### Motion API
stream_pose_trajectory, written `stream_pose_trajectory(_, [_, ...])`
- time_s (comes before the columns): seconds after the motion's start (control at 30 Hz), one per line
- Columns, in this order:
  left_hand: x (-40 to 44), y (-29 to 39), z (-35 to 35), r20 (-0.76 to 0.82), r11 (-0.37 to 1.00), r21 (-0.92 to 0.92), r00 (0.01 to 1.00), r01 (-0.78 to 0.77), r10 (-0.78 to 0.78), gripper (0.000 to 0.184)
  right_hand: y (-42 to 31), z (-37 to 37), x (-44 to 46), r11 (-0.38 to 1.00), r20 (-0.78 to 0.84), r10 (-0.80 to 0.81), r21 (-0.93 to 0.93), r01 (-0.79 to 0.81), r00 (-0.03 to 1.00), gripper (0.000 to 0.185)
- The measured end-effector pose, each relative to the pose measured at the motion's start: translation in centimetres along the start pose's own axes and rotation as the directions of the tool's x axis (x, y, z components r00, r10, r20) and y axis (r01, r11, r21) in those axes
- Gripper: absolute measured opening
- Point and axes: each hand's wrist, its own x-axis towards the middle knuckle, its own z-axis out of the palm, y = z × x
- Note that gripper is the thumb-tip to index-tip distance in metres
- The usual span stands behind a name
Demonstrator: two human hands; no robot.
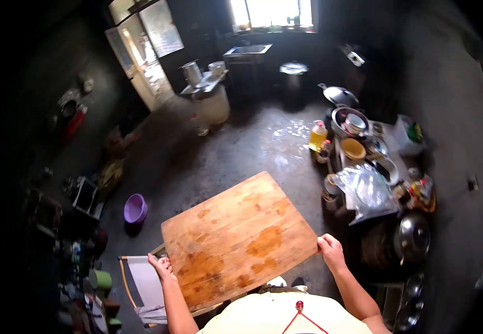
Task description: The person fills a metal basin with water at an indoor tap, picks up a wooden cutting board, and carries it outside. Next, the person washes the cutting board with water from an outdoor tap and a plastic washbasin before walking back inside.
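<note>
A large wooden board (pixel 236 234) with dark, damp-looking patches lies tilted across the view in front of my body. My left hand (pixel 163 267) grips its left edge, fingers partly tucked out of sight. On the right corner, my right hand (pixel 332 251) is closed around the edge, thumb on top. Just left of my left hand stands a wooden-framed seat or rack with pale cloth (pixel 144 281). Part of a light wooden edge shows beneath the board's left side; what it belongs to is hidden.
A purple basin (pixel 135 209) sits on the dark floor at left. To the right, a low table holds a yellow bowl (pixel 353 148), a clear plastic bag (pixel 367 192) and pots, with an oil bottle (pixel 318 136) beside it. A sink (pixel 248 50) stands under the window.
</note>
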Motion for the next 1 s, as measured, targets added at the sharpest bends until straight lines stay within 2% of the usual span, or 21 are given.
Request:
stream_pose_trajectory(0.07, [-0.5, 0.3, -2.7, -0.076, 0.998, -0.056, 0.997, 0.004, -0.008, 0.062, -2.2, 2.4, 4.4, 1.0, 0.123, -0.016, -0.02, 0.019, 0.992, 0.021])
stream_pose_trajectory(0.13, [-1.0, -1.2, -4.5, -0.264, 0.992, -0.112, 0.964, -0.056, 0.025, 0.062, -3.0, 4.5, 8.6, 0.999, 0.258, -0.027, -0.03, 0.036, 0.966, 0.022])
stream_pose_trajectory(0.2, [0.5, -3.2, -6.5, -0.52, 0.975, -0.144, 0.851, -0.172, 0.073, 0.064, -3.6, 7.7, 12.2, 0.99, 0.355, -0.027, -0.118, 0.073, 0.934, 0.025])
stream_pose_trajectory(0.23, [2.7, -3.9, -10.1, -0.393, 0.988, -0.144, 0.92, -0.055, -0.006, 0.071, -4.4, 9.5, 13.9, 0.977, 0.372, -0.037, -0.183, 0.112, 0.927, 0.026])
stream_pose_trajectory(0.27, [2.1, -2.5, -8.6, -0.427, 0.988, -0.144, 0.904, -0.049, -0.017, 0.085, -5.9, 11.3, 15.2, 0.968, 0.389, -0.044, -0.211, 0.135, 0.92, 0.027])
stream_pose_trajectory(0.37, [7.9, 0.2, -5.1, -0.506, 0.993, -0.113, 0.861, -0.017, -0.042, 0.086, -9.5, 16.6, 19.6, 0.955, 0.41, -0.074, -0.233, 0.183, 0.909, 0.026])
stream_pose_trajectory(0.43, [13.2, 3.0, -1.8, -0.492, 0.994, -0.105, 0.869, -0.004, -0.049, 0.086, -11.9, 20.4, 23.5, 0.953, 0.451, -0.039, -0.252, 0.169, 0.892, 0.028])
stream_pose_trajectory(0.47, [15.9, 4.4, 0.0, -0.474, 0.995, -0.096, 0.879, 0.007, -0.052, 0.086, -13.2, 22.0, 25.5, 0.942, 0.474, 0.001, -0.295, 0.157, 0.881, 0.029])
stream_pose_trajectory(0.63, [28.0, 10.1, 9.3, -0.334, 0.998, -0.059, 0.942, 0.022, -0.041, 0.087, -17.0, 28.2, 34.1, 0.929, 0.445, -0.111, -0.27, 0.251, 0.889, 0.028])
stream_pose_trajectory(0.8, [38.6, 14.4, 18.9, -0.195, 0.999, -0.045, 0.98, 0.03, -0.038, 0.087, -19.8, 33.2, 42.7, 0.924, 0.417, -0.122, -0.284, 0.257, 0.9, 0.03])
stream_pose_trajectory(0.9, [44.0, 16.0, 23.1, -0.185, 0.998, -0.048, 0.982, 0.039, -0.047, 0.087, -20.8, 37.1, 48.8, 0.936, 0.433, -0.168, -0.213, 0.281, 0.886, 0.031])
stream_pose_trajectory(1.0, [48.5, 18.1, 26.3, -0.225, 0.997, -0.064, 0.973, 0.043, -0.056, 0.088, -24.2, 41.5, 54.8, 0.92, 0.472, -0.186, -0.226, 0.321, 0.862, 0.031])
